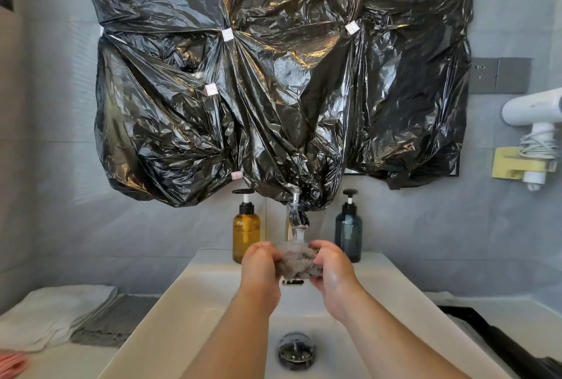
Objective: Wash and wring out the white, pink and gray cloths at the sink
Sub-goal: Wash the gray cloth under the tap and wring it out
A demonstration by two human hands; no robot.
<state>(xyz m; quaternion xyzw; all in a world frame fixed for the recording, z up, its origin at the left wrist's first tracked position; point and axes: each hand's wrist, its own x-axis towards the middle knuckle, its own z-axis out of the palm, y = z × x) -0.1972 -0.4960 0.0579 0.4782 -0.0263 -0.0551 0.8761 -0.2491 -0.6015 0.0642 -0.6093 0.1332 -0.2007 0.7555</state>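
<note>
A bunched gray cloth [297,260] is held over the white sink [170,311], right under the faucet [296,220], where water runs onto it. My left hand [261,269] grips its left side and my right hand [331,269] grips its right side. On the counter to the left lie a folded white cloth [51,314], another gray cloth [115,321] beside it, and a pink cloth [13,363] at the bottom-left corner, partly cut off.
An amber pump bottle [246,226] stands left of the faucet and a dark blue pump bottle [348,226] stands right of it. Black plastic sheeting [273,74] covers the wall above. The drain [296,349] is in the basin. A white hair dryer [535,123] hangs at right.
</note>
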